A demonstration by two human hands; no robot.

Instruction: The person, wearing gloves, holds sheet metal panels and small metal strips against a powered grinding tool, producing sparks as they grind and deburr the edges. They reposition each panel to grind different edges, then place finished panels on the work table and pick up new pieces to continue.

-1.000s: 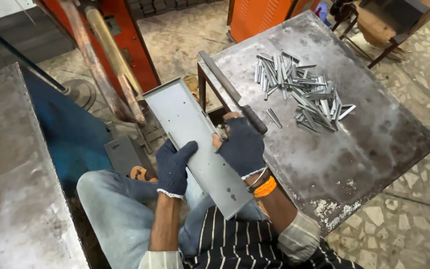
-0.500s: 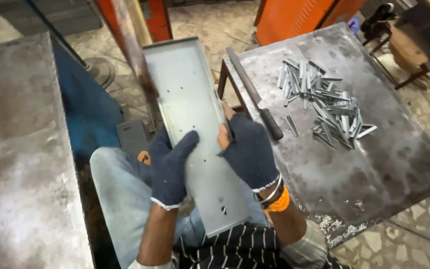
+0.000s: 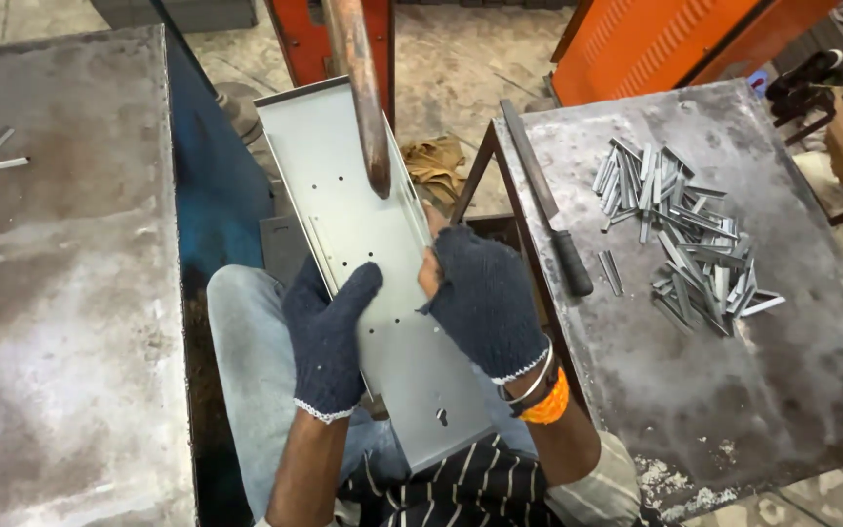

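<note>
The left hand [image 3: 329, 332] in a dark knitted glove grips the left flange of a long grey metal tray [image 3: 363, 263], fingers curled over its edge and the thumb lying inside; the right hand [image 3: 485, 303], gloved as well, clamps the right flange the same way. The tray lies over the person's lap, its far end pointing away from the fingers; inside it holds nothing loose — only small punched holes. A rusty lever handle [image 3: 361, 93] hangs over the tray beyond the fingertips. To the right of the right fingers stands a metal table [image 3: 782, 390] with a file [image 3: 548, 215] and a heap of small metal strips [image 3: 685, 239].
</note>
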